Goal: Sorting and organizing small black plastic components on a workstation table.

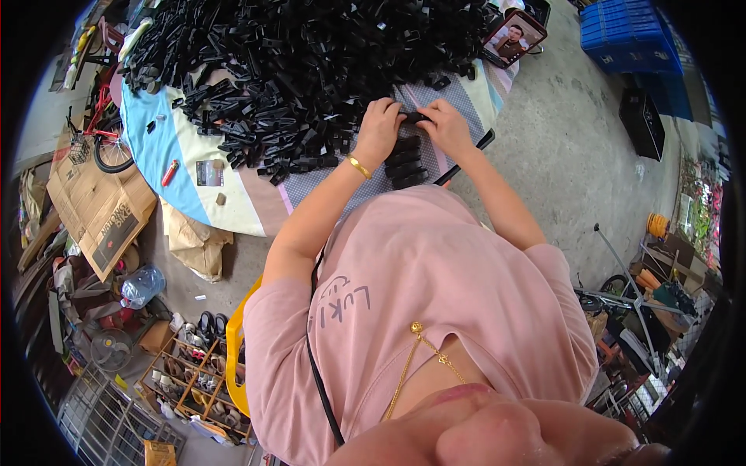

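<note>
Both hands are at the near right of a round table, closed at the fingertips on one small black plastic piece (413, 117). My left hand (379, 130) pinches its left end, and my right hand (447, 130) pinches the right end. The fingers partly cover the piece, so its exact kind does not show. Just below it, between my wrists, several like black pieces (405, 163) lie stacked in a neat row near the table's edge. Beyond my left hand spreads a big loose heap of black plastic pieces (295, 54).
A striped cloth (183, 128) covers the table. On its left lie a red lighter (170, 172) and a small card (209, 173). A phone (513, 37) stands at the far right edge. Blue crates (628, 35) stand on the floor to the right; a yellow chair (235, 349) is at my left.
</note>
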{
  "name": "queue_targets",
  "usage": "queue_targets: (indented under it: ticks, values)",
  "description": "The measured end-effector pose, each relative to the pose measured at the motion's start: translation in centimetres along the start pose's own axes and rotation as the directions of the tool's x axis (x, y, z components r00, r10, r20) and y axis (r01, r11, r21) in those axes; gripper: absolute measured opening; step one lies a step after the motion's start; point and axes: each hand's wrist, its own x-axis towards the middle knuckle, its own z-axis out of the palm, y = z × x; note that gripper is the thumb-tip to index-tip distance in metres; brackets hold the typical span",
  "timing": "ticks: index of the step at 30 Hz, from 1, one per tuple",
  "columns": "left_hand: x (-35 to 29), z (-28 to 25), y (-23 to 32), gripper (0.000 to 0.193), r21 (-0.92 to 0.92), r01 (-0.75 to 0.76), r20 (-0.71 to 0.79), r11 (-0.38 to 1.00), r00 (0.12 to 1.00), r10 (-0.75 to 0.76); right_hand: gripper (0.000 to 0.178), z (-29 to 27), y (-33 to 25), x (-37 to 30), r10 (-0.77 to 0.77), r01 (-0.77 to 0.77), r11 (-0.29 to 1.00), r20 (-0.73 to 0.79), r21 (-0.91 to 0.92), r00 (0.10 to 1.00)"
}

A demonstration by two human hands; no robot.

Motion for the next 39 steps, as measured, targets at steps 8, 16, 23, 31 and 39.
queue_targets:
  ticks: [8,16,23,31,39]
  values:
    - [-0.3,-1.4,-1.0,0.022,0.049,-0.003,0.116,0.999,0.993,-0.003,0.023,-0.7,-0.1,0.5,-0.141,0.155,0.979,0.101,-0.136,0.985]
    - [0.3,-1.6,-1.5,0.021,0.031,-0.043,0.158,0.999,0.987,0.037,0.021,0.8,-0.2,2.1,-0.229,0.241,0.968,0.150,-0.067,0.962]
    - [-1.9,-3.0,-0.1,0.020,-0.038,-0.025,0.359,0.999,0.933,0.037,0.032,-0.8,2.7,3.7,0.133,-0.133,0.987,0.000,0.095,0.991]
    - [4.3,-10.6,-2.1,0.014,0.134,0.161,-0.099,0.978,0.984,-0.149,0.037,0.4,5.1,4.7,0.207,-0.255,0.934,-0.205,-0.249,0.957]
    - [4.7,-13.7,-10.8,0.042,0.752,0.349,-0.141,0.559,0.914,-0.381,0.031,0.8,3.0,3.2,0.202,-0.246,0.960,-0.279,-0.132,0.939]
